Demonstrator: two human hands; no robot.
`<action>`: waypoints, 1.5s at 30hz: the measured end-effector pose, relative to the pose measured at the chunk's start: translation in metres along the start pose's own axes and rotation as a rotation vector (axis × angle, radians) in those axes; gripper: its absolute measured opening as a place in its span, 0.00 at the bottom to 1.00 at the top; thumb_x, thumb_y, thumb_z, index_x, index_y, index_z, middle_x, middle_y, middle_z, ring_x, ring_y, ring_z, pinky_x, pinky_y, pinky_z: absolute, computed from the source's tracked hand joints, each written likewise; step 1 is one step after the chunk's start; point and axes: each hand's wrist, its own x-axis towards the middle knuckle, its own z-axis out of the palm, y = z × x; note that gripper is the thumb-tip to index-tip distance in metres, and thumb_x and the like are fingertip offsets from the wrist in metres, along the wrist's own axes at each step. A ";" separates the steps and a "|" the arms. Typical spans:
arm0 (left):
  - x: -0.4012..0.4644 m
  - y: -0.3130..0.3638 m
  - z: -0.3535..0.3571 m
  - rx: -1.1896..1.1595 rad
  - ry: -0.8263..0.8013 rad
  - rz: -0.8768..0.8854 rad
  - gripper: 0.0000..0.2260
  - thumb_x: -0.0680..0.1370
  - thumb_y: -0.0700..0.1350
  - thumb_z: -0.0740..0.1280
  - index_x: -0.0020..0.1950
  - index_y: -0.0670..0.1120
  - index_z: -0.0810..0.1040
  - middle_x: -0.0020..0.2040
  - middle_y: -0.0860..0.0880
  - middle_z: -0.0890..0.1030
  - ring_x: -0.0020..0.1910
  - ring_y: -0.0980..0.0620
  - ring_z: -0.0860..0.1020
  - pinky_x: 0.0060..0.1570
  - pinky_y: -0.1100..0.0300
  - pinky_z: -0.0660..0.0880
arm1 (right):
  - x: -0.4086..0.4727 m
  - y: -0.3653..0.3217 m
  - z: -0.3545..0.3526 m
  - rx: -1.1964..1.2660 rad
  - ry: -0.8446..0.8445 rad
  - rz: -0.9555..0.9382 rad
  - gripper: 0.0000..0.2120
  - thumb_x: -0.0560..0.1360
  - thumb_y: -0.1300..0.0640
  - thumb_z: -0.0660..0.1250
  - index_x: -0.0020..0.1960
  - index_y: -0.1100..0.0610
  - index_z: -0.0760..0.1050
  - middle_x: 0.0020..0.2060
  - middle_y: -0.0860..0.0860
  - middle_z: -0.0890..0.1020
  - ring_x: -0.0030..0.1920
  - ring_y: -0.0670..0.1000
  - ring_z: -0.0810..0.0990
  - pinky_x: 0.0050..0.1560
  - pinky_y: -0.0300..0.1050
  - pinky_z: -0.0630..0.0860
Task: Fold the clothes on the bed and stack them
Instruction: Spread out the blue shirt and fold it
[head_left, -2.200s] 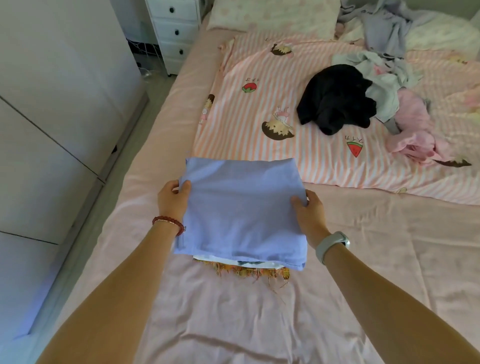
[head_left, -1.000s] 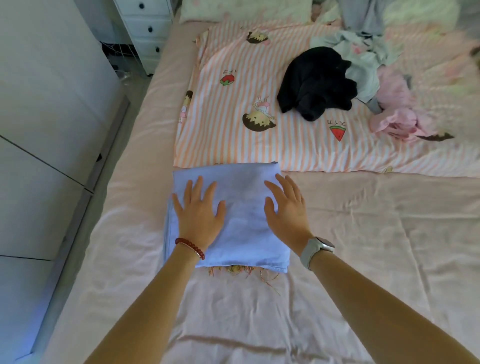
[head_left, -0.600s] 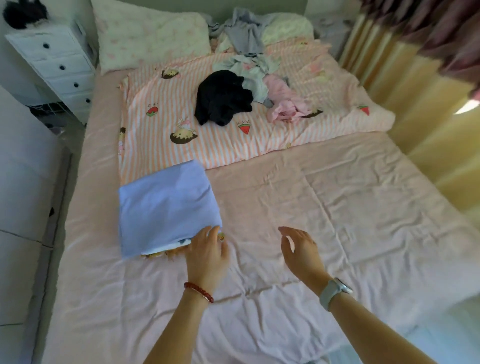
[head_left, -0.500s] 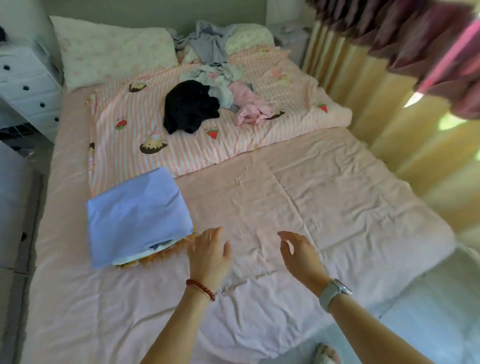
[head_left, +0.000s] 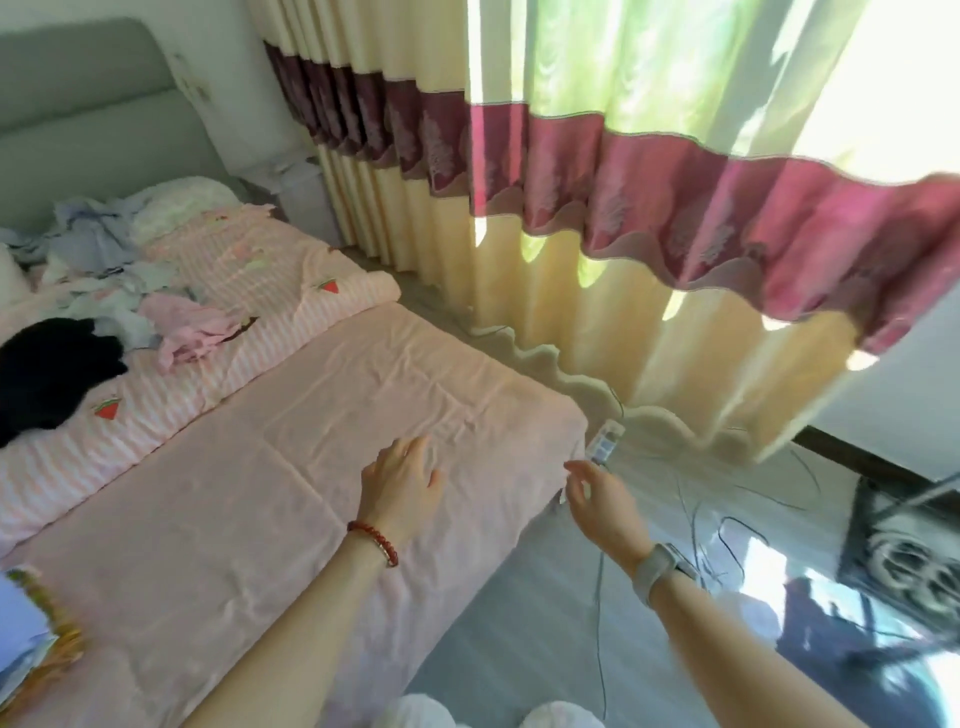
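Curtains (head_left: 571, 291) in cream with a maroon band hang along the far side of the bed (head_left: 291, 467), and grey floor with loose cables shows beyond its corner. Both hands hold nothing: the left hand (head_left: 402, 486) hangs over the pink sheet with its fingers loosely spread and relaxed, and I cannot tell whether it touches the sheet, while the right hand (head_left: 597, 499) floats past the bed's edge over the floor, fingers apart and slightly curled. They look free because they are between garments — a judgement, not a thing seen. To the left of and nearer than the left hand, well apart from it at the frame's edge, lies the folded stack (head_left: 26, 639), a pale blue layer over something with a yellow fringe; only its corner shows, so its long axis cannot be read. Ahead and to the left of the left hand, also well apart, the unfolded clothes sit on the striped quilt (head_left: 249, 332): a black garment (head_left: 49, 376) bunched in a lump, a pink garment (head_left: 192, 332) just beside it, and grey-blue pieces (head_left: 104, 260) heaped towards the headboard (head_left: 93, 119). None is laid flat — each is crumpled, so no clear direction or long axis shows. Stacking near the foot leaves open sheet between for spreading the next piece.
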 end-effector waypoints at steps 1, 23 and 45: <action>0.011 0.018 0.002 0.020 -0.010 0.036 0.17 0.78 0.47 0.61 0.66 0.47 0.70 0.64 0.46 0.73 0.62 0.44 0.71 0.59 0.54 0.67 | 0.005 0.011 -0.013 0.016 0.027 0.013 0.15 0.78 0.60 0.58 0.63 0.58 0.74 0.59 0.57 0.79 0.60 0.58 0.76 0.59 0.48 0.71; 0.344 0.196 0.132 0.035 -0.148 0.157 0.20 0.78 0.51 0.60 0.70 0.50 0.66 0.68 0.50 0.69 0.66 0.49 0.67 0.62 0.55 0.63 | 0.333 0.119 -0.128 -0.154 -0.054 0.030 0.16 0.79 0.56 0.55 0.64 0.55 0.72 0.59 0.55 0.78 0.60 0.58 0.74 0.57 0.51 0.72; 0.623 0.096 0.142 0.020 -0.061 -0.469 0.18 0.79 0.51 0.58 0.67 0.47 0.70 0.64 0.46 0.74 0.62 0.45 0.71 0.59 0.53 0.69 | 0.745 0.037 -0.095 -0.370 -0.520 -0.373 0.14 0.77 0.57 0.54 0.55 0.59 0.76 0.54 0.57 0.80 0.55 0.60 0.77 0.53 0.51 0.73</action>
